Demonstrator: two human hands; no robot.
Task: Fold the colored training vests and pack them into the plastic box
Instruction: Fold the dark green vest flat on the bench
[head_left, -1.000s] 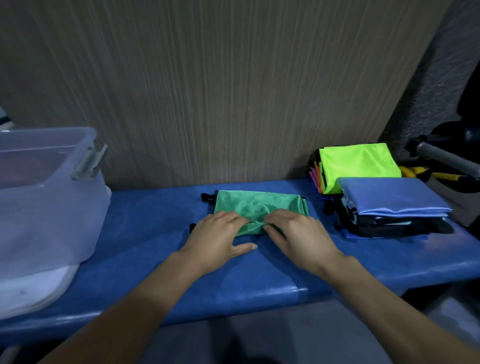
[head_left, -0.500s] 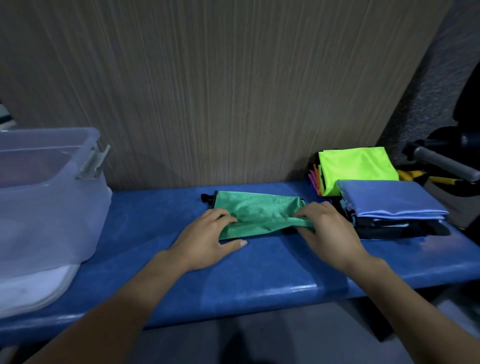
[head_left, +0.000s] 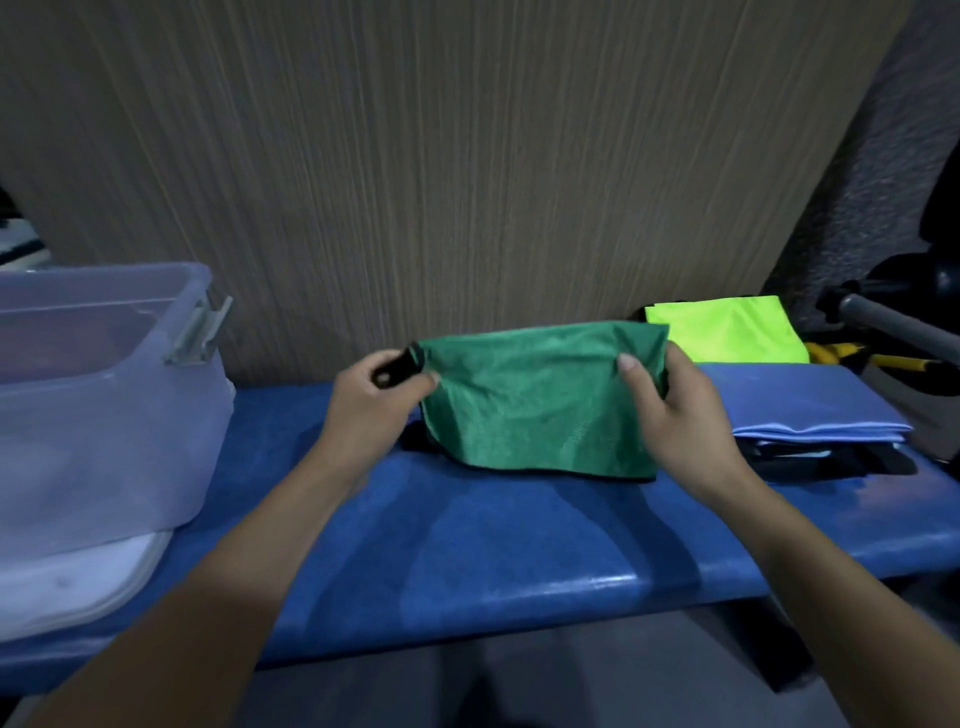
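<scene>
Green vest (head_left: 540, 400), folded, hung above the blue bench (head_left: 519, 551), my left hand (head_left: 374, 410) and right hand (head_left: 675, 415) each pinching an end. I couldn't make out the contents of the plastic box (head_left: 98, 415), cut off at left. Behind stood a wood-grain wall (head_left: 441, 156).

Sheeny green mesh cloth vest (head_left: 535, 400); translucent, smooth plastic box (head_left: 104, 415); glossy blue worktop (head_left: 493, 561); matt wood-grain wall panel (head_left: 441, 156); satiny blue folded cloth (head_left: 800, 400).

Green vest (head_left: 535, 400), blue bench (head_left: 519, 545), neon-yellow vest (head_left: 727, 332).
</scene>
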